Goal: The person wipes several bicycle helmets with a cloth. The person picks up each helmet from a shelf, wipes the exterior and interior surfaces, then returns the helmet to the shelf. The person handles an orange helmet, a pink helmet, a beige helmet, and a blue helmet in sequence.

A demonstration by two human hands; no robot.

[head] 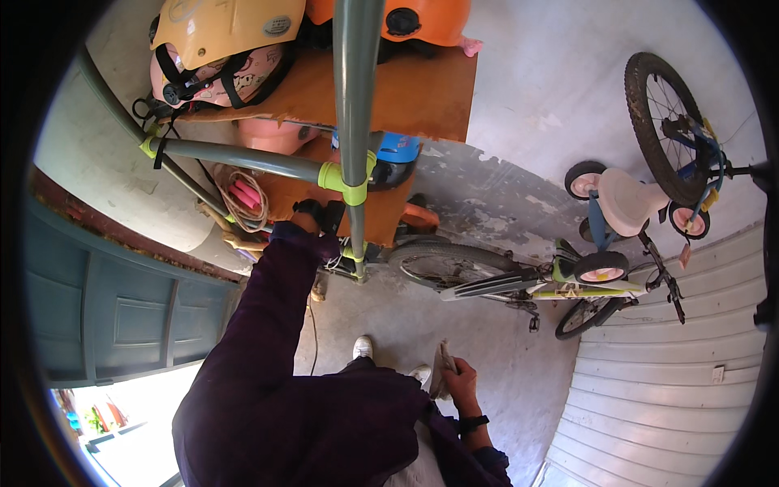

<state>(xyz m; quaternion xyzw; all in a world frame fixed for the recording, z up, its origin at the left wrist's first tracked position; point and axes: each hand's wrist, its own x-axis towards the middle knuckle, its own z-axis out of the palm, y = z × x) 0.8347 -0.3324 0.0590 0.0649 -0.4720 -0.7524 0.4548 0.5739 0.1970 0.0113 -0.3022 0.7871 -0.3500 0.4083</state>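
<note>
My left arm reaches into a pipe-frame shelf, under its grey metal rail (243,155). Only a bit of wrist skin of my left hand (305,223) shows, beside a black item; the fingers are hidden, so what they touch cannot be told. Nearest to it are the lower brown shelf board (380,213) and a coiled cord (263,213) with pink handles (244,193). Low in front of my body, my right hand (464,380) grips a greyish cloth (439,371), which hangs over the floor. A black band circles my right wrist.
The upper brown board (414,91) bears a yellow helmet (234,27), a pink helmet (213,79) and an orange helmet (432,21). A blue helmet (398,148) sits below. An upright pipe (356,91) stands close. Rightward are a bicycle (487,283) and a child's tricycle (627,201).
</note>
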